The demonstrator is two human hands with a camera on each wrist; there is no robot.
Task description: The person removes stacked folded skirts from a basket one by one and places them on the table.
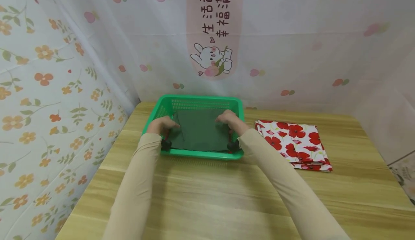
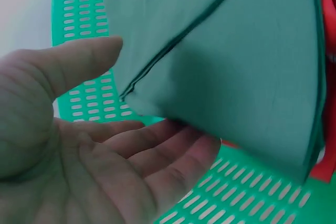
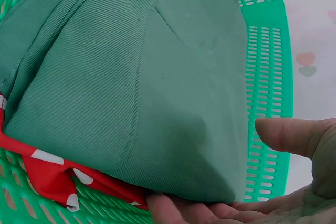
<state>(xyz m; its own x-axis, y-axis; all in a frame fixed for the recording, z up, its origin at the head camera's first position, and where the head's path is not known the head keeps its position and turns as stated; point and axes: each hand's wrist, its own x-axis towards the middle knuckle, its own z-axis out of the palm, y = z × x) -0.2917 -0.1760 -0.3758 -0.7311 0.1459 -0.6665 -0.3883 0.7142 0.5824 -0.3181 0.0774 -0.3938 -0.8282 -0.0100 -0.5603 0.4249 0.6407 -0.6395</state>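
Note:
A folded dark green cloth lies inside a green plastic basket. My left hand reaches in at its left end; in the left wrist view the fingertips go under the cloth's edge while the thumb stands apart above. At the opposite end, my right hand has its fingertips at the lower edge, with the thumb raised away from the fabric. Beneath the green cloth, a red cloth with white patches sticks out in the right wrist view.
To the right of the basket, a folded white cloth with red poppies lies on the wooden table. Patterned curtains hang behind the table and along its left side.

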